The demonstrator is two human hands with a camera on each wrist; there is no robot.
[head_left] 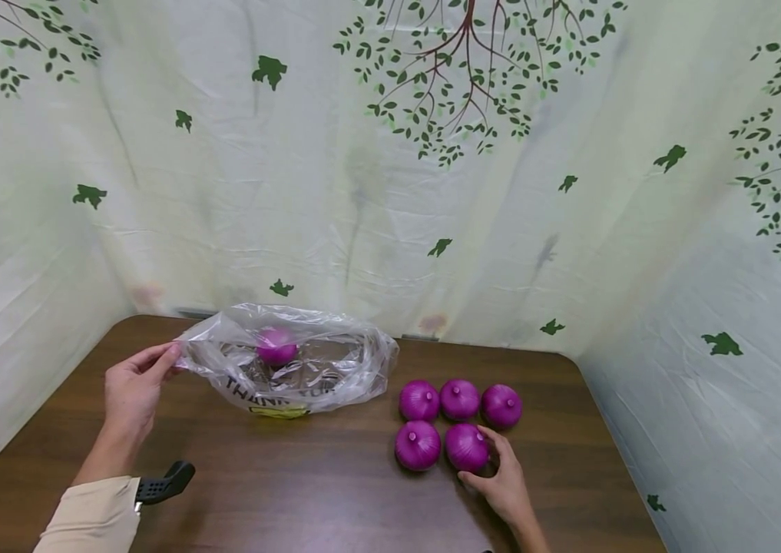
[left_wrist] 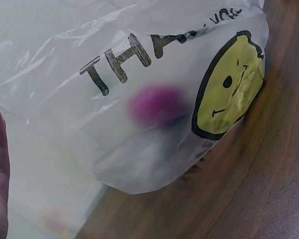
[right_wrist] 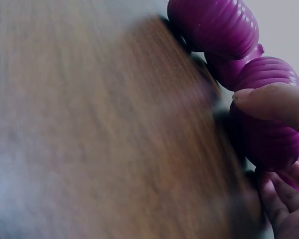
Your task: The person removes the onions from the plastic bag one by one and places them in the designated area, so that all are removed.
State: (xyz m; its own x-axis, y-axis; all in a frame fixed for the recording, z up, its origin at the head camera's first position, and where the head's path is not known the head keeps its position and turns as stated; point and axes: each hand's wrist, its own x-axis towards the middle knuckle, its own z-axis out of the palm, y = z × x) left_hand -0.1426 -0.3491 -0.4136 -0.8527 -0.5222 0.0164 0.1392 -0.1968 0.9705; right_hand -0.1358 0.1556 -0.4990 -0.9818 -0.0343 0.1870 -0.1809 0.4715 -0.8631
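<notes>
My left hand pinches the left edge of a clear plastic bag with thumb and fingers. The bag lies on its side with its mouth spread, and a purple onion shows inside. Printed lettering and a yellow smiling figure mark the bag in the left wrist view. On the right, my right hand grips the front-right purple onion, thumb on the near side and fingers round the far side. In the right wrist view the thumb lies across this onion.
Beside the held onion sits another purple onion, with a row of three more behind, including the middle one. The brown wooden table meets a leaf-patterned curtain at the back and sides.
</notes>
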